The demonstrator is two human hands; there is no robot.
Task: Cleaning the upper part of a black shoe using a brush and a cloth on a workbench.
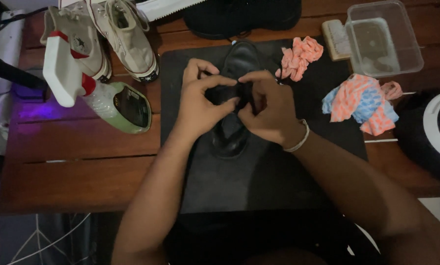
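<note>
- Between the two hands, on a dark mat (259,172), a black shoe (237,64) lies lengthwise, toe pointing away from the person.
- The left hand (200,98) is closed in a pinch over the middle of the shoe, where something thin and dark, most likely a black lace (252,100), is held; the dim light leaves this uncertain.
- The right hand (269,110) is closed too, its fingertips meeting those of the left on the same spot; a pale bracelet (298,140) is worn at its wrist.
- For the step to go well, it is judged that the shoe should be kept flat on the mat and the lace kept taut between both pinches, with each eyelet found by touch, since black on black is hard to see.
- Left of the left hand, a spray bottle (107,100) lies on its side, and beyond it a pair of cream high-top sneakers (107,37) is set.
- Right of the right hand, two orange-patterned cloths (362,103) are seen, with a brush (334,37) and a clear plastic tub (384,39) farther off.
- The worktop (77,167) is made of reddish wooden slats; the room is dark, with a violet glow at its left edge.
</note>
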